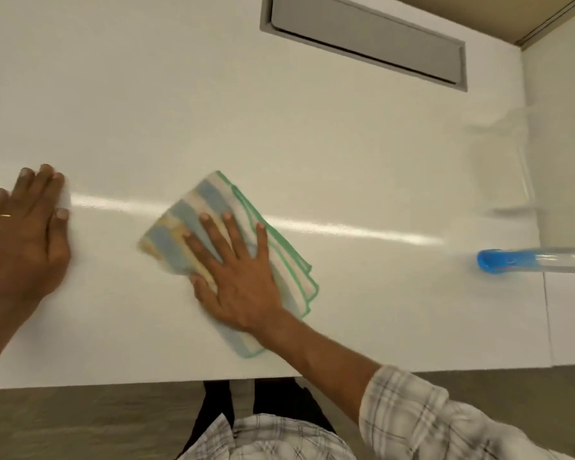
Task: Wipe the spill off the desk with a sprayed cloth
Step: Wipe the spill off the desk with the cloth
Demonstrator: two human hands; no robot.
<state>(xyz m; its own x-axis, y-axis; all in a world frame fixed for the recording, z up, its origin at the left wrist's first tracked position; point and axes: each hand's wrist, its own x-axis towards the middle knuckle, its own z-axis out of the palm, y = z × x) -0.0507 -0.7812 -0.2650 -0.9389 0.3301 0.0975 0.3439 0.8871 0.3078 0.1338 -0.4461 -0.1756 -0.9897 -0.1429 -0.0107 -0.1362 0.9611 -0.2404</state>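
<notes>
Right hand lies flat, fingers spread, pressing the folded striped cloth onto the tabletop; left hand is open, empty, bracing well to the side. Keep palm pressure even, overlap strokes; spill itself not discernible.

Both hands, left and right, flat, fingers spread

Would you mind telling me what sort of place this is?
Probably an office workstation: a plain white desk with a grey cable-access flap set into its top, a white partition along its right side, and carpet-like grey flooring below.
</notes>
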